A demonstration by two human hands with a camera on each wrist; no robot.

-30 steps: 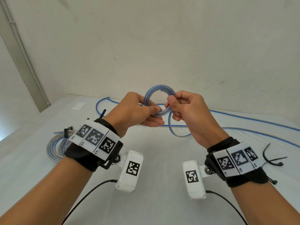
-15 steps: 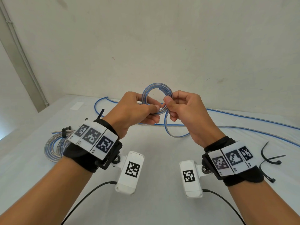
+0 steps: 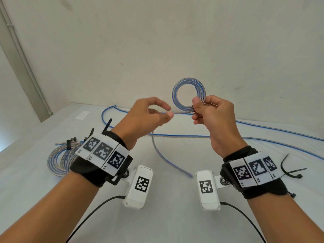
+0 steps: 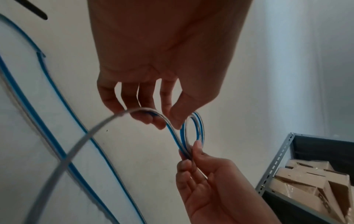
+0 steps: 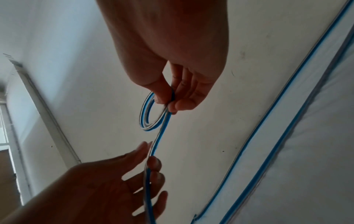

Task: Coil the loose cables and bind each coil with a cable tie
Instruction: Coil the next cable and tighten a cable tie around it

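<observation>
The right hand (image 3: pixel 213 116) pinches the small coil (image 3: pixel 188 95). Loose cable (image 3: pixel 163 155) runs sideways from that grip into the left hand's (image 3: pixel 147 116) loosely curled grip, then droops down.

Small blue-white coil (image 3: pixel 188 95), held upright

I see the flat cable (image 3: pixel 188 92) as glossy, smooth plastic, clear with a blue stripe. The table (image 3: pixel 157 216) wears a matt white cloth, faintly creased. The cable ties (image 3: pixel 291 171) look like dull black plastic. The shelf post (image 4: pixel 275 163) is grey perforated metal, holding matt cardboard boxes (image 4: pixel 306 181).
</observation>
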